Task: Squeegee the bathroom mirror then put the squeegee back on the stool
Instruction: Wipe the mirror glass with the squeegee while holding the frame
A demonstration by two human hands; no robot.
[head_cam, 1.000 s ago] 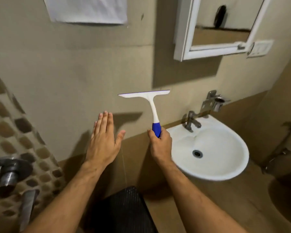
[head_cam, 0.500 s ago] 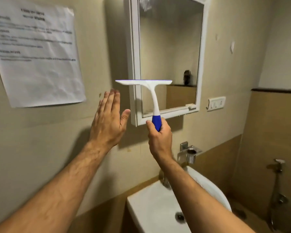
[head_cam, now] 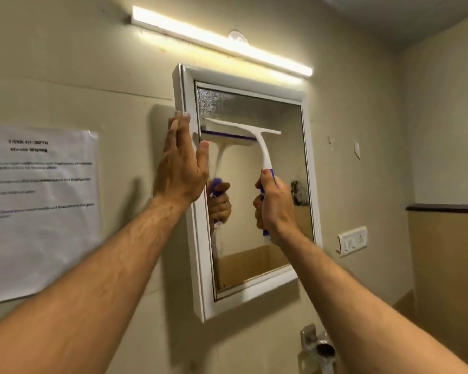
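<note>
One squeegee [head_cam: 243, 130] is pressed against the upper part of one white-framed mirror [head_cam: 281, 168], its blade near the top-left corner of the glass. Its blue grip is clasped by the right hand [head_cam: 274, 203], while the left hand [head_cam: 180, 168] is laid flat and open on the frame's left edge. One printed sheet [head_cam: 38, 211], blurred and cut off at the left, cannot be read. Droplets are seen above the blade; clear glass lies below.

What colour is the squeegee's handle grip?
Blue, below a white neck and blade bar, seen in the head view where the right hand holds the squeegee against the mirror.
</note>
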